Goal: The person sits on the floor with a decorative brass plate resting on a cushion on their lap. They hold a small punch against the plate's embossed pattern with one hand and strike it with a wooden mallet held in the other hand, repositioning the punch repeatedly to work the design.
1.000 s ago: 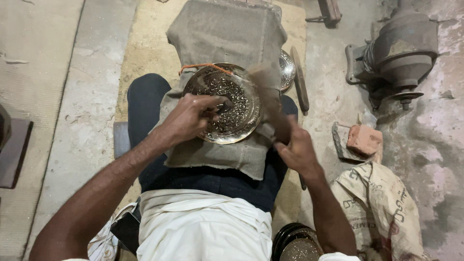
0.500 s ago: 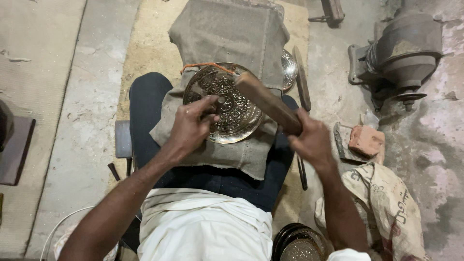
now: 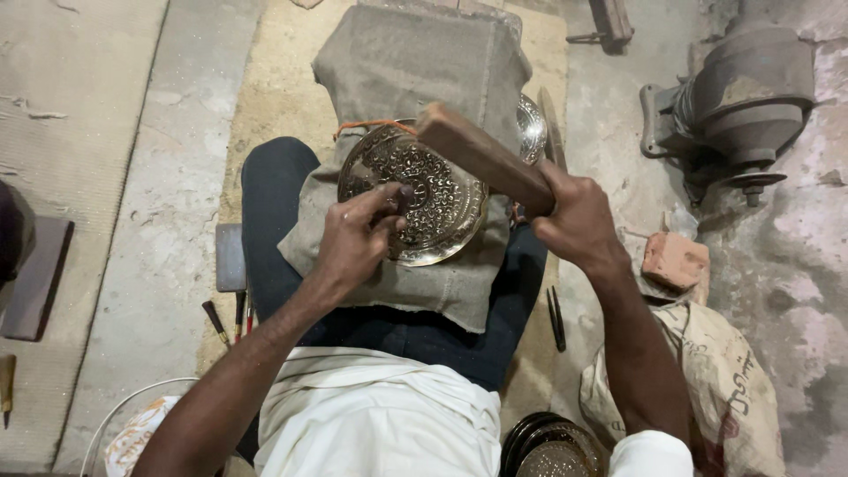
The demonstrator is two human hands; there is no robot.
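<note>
Above the plate (image 3: 424, 190) the mallet (image 3: 481, 157) slants across its upper right rim, blocking entry there. The left hand (image 3: 358, 238) covers the lower left rim. The cloth (image 3: 415, 53) beyond the plate's top edge lies open (a second plate (image 3: 533, 128) crowds its right edge).

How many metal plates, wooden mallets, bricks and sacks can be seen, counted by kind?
Metal plates: 3 (engraved plate under left hand, plate behind the cloth, plate at the bottom edge)
Wooden mallet: 1, in right hand
Brick: 1
Sack: 1
Total: 6
</note>
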